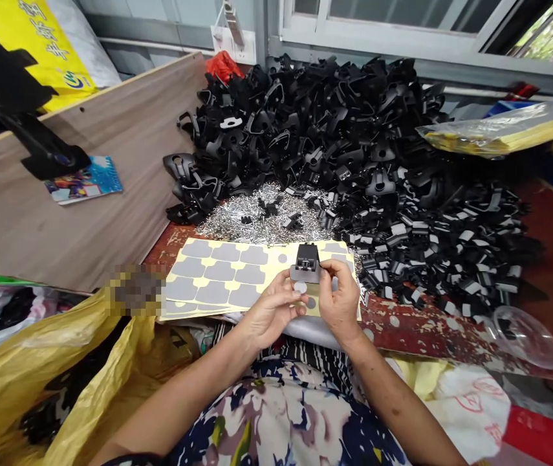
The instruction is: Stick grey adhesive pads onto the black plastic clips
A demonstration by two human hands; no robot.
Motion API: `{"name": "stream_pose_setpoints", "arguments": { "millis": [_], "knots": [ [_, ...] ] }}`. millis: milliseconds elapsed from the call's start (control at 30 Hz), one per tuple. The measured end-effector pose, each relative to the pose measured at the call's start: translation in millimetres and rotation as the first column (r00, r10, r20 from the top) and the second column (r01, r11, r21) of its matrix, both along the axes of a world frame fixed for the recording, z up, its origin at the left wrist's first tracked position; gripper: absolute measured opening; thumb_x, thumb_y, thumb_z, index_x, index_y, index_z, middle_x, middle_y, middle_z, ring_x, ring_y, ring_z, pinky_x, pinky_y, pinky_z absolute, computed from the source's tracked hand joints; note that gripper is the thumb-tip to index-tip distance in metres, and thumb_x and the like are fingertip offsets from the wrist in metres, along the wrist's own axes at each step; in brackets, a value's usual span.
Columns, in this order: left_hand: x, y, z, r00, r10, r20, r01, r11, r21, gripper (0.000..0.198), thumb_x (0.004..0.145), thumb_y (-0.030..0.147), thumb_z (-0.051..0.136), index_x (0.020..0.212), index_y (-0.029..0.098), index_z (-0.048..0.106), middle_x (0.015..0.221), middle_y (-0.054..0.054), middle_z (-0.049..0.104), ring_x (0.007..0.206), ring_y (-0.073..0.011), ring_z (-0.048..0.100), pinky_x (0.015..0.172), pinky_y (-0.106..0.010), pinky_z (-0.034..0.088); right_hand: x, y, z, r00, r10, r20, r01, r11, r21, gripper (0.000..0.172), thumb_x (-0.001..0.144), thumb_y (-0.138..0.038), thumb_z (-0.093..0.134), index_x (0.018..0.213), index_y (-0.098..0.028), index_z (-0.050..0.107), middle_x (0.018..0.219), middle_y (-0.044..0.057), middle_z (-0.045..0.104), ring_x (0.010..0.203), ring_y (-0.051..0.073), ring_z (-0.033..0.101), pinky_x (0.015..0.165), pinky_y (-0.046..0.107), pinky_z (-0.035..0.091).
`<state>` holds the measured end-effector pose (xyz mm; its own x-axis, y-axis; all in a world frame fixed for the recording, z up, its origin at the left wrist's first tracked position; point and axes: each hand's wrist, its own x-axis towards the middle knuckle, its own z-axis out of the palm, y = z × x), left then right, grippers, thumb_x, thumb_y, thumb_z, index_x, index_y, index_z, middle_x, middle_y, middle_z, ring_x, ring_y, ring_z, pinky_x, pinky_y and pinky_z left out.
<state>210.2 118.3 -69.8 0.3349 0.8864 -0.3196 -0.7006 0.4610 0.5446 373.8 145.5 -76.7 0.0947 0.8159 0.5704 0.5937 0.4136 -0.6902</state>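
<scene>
My right hand (pixel 339 294) grips a black plastic clip part (pixel 308 255) by its right side, between thumb and fingers. A flat grey pad (pixel 305 275) covers the part's near face, and small metal bits show in its middle. Just left of it, my left hand (pixel 276 307) has its fingers bent, with a fingertip by the part's left edge. A small pale round sticker (pixel 300 287) shows at the left fingertips, seemingly pinched there. Under both hands lie sheets of grey stickers (pixel 230 272) on yellow backing, some shapes large, some round.
A heap of black plastic clips (pixel 305 123) fills the back of the red table (pixel 402 330). Metal pins (pixel 257 213) lie in front of it. Grey-padded black parts (pixel 426 246) spread at right, near a clear plastic lid (pixel 528 336). A wooden board (pixel 125 162) borders the left.
</scene>
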Motion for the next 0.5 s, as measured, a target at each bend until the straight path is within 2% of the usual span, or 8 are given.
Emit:
{"name": "stream_pose_setpoints", "arguments": {
  "millis": [100,167,233,300,333,400,433,500],
  "knots": [
    [2,-1,-3.7,0.996,-0.055,-0.07,0.056,0.998,0.012,0.061,0.073,0.016,0.087,0.126,0.025,0.057,0.1,-0.005,0.064,0.086,-0.0176,0.064,0.07,-0.028,0.048,4,0,-4.0,1.0,-0.024,0.012,0.024,1.0,-0.005,0.014,0.102,-0.026,0.051,0.107,-0.025,0.064,0.095,0.006,0.072,0.088,0.024,0.069,0.08,0.04,0.056],
    [-4,3,-2.2,0.964,0.004,-0.264,0.021,0.995,0.093,0.058,0.076,0.021,0.087,0.127,0.026,0.06,0.101,-0.006,0.063,0.087,-0.019,0.062,0.069,-0.029,0.048,8,0,-3.1,1.0,-0.014,-0.007,0.014,1.0,-0.017,0.012,0.102,-0.025,0.052,0.108,-0.024,0.063,0.095,0.006,0.072,0.086,0.023,0.069,0.079,0.039,0.055],
    [-12,11,3.5,0.85,0.179,-0.496,-0.05,0.964,0.261,0.057,0.073,0.021,0.089,0.124,0.026,0.065,0.104,-0.006,0.062,0.09,-0.0206,0.06,0.07,-0.03,0.048,13,2,0.5,0.998,0.05,-0.034,-0.052,0.997,-0.049,0.012,0.101,-0.024,0.054,0.111,-0.024,0.062,0.095,0.005,0.071,0.085,0.021,0.069,0.077,0.036,0.055],
    [-17,21,11.7,0.746,0.253,-0.616,0.016,0.918,0.396,0.063,0.068,0.019,0.091,0.126,0.027,0.068,0.109,-0.007,0.064,0.092,-0.0215,0.059,0.071,-0.03,0.048,16,3,5.3,0.983,0.176,-0.055,-0.181,0.978,-0.106,0.014,0.101,-0.024,0.056,0.114,-0.024,0.061,0.091,0.002,0.07,0.082,0.02,0.068,0.074,0.033,0.053],
    [-18,25,15.7,0.743,0.227,-0.63,0.081,0.904,0.421,0.066,0.067,0.019,0.092,0.129,0.027,0.068,0.11,-0.007,0.065,0.091,-0.0215,0.059,0.072,-0.03,0.049,16,4,7.6,0.968,0.243,-0.062,-0.249,0.959,-0.138,0.014,0.101,-0.024,0.056,0.114,-0.025,0.061,0.089,0.001,0.069,0.08,0.019,0.068,0.072,0.032,0.053],
    [-18,32,20.9,0.785,0.145,-0.602,0.167,0.886,0.432,0.067,0.068,0.022,0.092,0.13,0.027,0.067,0.104,-0.005,0.066,0.086,-0.0199,0.06,0.073,-0.031,0.048,17,5,11.0,0.941,0.33,-0.077,-0.338,0.921,-0.192,0.015,0.1,-0.026,0.059,0.115,-0.025,0.062,0.086,-0.001,0.069,0.078,0.018,0.068,0.07,0.03,0.051],
    [-16,34,21.5,0.802,0.148,-0.578,0.154,0.884,0.441,0.063,0.069,0.023,0.092,0.126,0.027,0.067,0.099,-0.003,0.066,0.084,-0.0189,0.059,0.074,-0.03,0.048,17,5,12.1,0.939,0.329,-0.097,-0.343,0.916,-0.208,0.015,0.1,-0.028,0.06,0.115,-0.025,0.062,0.088,0.0,0.069,0.08,0.019,0.068,0.071,0.03,0.051],
    [-13,35,18.9,0.801,0.265,-0.537,0.029,0.879,0.477,0.052,0.07,0.026,0.093,0.114,0.026,0.066,0.093,0.0,0.064,0.082,-0.0171,0.058,0.074,-0.028,0.046,19,6,13.0,0.959,0.252,-0.134,-0.277,0.934,-0.227,0.013,0.102,-0.031,0.059,0.113,-0.025,0.062,0.093,0.001,0.07,0.086,0.02,0.069,0.073,0.031,0.051]
  ]
}}
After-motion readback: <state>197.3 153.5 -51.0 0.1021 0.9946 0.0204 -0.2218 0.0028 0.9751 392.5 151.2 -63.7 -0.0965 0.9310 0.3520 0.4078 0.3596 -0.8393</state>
